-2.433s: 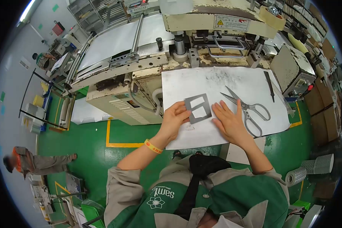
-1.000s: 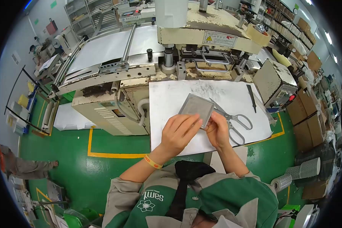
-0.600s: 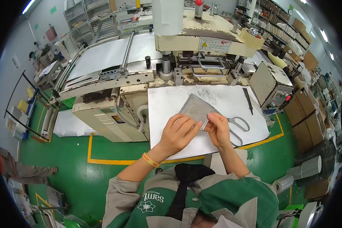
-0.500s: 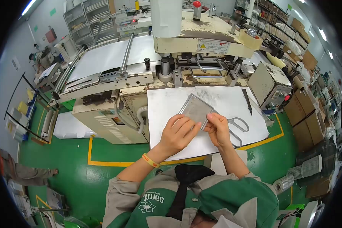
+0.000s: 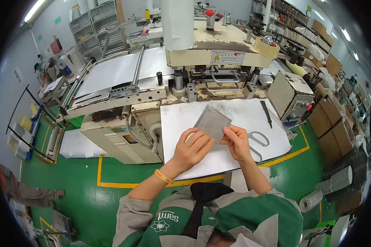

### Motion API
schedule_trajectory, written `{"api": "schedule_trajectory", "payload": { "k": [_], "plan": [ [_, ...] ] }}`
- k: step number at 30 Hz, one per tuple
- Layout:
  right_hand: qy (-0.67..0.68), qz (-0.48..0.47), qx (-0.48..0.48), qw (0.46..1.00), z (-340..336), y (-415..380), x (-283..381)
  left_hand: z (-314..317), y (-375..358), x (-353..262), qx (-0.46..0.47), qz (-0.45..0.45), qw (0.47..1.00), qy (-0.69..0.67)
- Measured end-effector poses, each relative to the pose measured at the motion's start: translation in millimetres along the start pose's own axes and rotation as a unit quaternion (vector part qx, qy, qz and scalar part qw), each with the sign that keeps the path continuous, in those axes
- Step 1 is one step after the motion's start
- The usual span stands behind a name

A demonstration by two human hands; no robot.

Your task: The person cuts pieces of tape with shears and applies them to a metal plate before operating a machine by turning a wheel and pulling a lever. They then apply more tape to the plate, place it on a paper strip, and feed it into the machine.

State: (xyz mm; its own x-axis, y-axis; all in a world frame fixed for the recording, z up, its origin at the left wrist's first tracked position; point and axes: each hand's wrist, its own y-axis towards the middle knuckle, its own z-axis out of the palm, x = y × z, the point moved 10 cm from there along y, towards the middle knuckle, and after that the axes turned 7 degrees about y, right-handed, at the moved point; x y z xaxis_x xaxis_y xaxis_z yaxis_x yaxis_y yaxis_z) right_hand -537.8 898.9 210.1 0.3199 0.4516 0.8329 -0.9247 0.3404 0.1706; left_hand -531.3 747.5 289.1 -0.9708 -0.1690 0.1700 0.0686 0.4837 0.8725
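Note:
A flat grey rectangular plate (image 5: 213,123) with a raised rim is held tilted above the white sheet (image 5: 179,117) on the work table. My right hand (image 5: 236,142) pinches its lower right corner between thumb and fingers. At the lower left edge is my left hand (image 5: 191,150), its fingers bent against the plate and its thumb mostly hidden. Just right of my right hand lie grey-handled scissors (image 5: 263,143), their blades out of sight behind the hand. Farther back on the sheet rests a thin black pointed tool (image 5: 266,112).
A worn cream press (image 5: 218,41) stands behind the sheet, with metal handles (image 5: 221,88) at its opening. A control box (image 5: 291,96) with a red button sits at right. Cardboard boxes (image 5: 332,129) and wire-mesh rolls (image 5: 327,187) stand farther right. Another person is at far left.
The plate shows a little more face-on, and my fingers have shifted slightly along its lower edge. The whole view has moved a little; the scissors and black tool lie as before.

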Motion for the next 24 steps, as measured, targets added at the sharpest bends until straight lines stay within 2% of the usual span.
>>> {"api": "schedule_trajectory", "payload": {
  "k": [3, 6, 8, 10, 11, 13, 14, 15, 17, 24],
  "plan": [
    [-0.019, -0.005, -0.01, 1.0, -2, 2, 0, 3, -2, 3, 0.013, 0.0, 1.0, -0.006],
    [-0.027, -0.008, -0.014, 0.999, -7, 4, 2, -5, 4, 18, 0.002, -0.09, 0.993, -0.083],
    [-0.033, -0.009, -0.025, 0.999, -6, 4, 7, -2, -5, 45, -0.029, -0.227, 0.961, -0.154],
    [-0.044, -0.011, -0.032, 0.998, -11, 6, 8, 4, -16, 72, -0.035, -0.352, 0.912, -0.208],
    [-0.046, -0.013, -0.033, 0.998, -12, 6, 10, 22, -27, 85, -0.013, -0.419, 0.861, -0.287],
    [-0.049, -0.017, -0.035, 0.998, -10, 7, 14, 59, -51, 98, 0.029, -0.536, 0.725, -0.432],
    [-0.053, -0.021, -0.047, 0.997, -9, 7, 16, 65, -53, 97, 0.013, -0.551, 0.679, -0.484],
    [-0.065, -0.021, -0.05, 0.996, -8, 8, 17, 71, -56, 97, 0.024, -0.558, 0.66, -0.502],
    [-0.088, -0.021, -0.057, 0.994, -10, 8, 18, 75, -58, 97, 0.055, -0.569, 0.644, -0.508],
    [-0.159, -0.038, -0.055, 0.985, 1, 8, 26, 85, -68, 96, 0.062, -0.592, 0.601, -0.533]
  ]
}}
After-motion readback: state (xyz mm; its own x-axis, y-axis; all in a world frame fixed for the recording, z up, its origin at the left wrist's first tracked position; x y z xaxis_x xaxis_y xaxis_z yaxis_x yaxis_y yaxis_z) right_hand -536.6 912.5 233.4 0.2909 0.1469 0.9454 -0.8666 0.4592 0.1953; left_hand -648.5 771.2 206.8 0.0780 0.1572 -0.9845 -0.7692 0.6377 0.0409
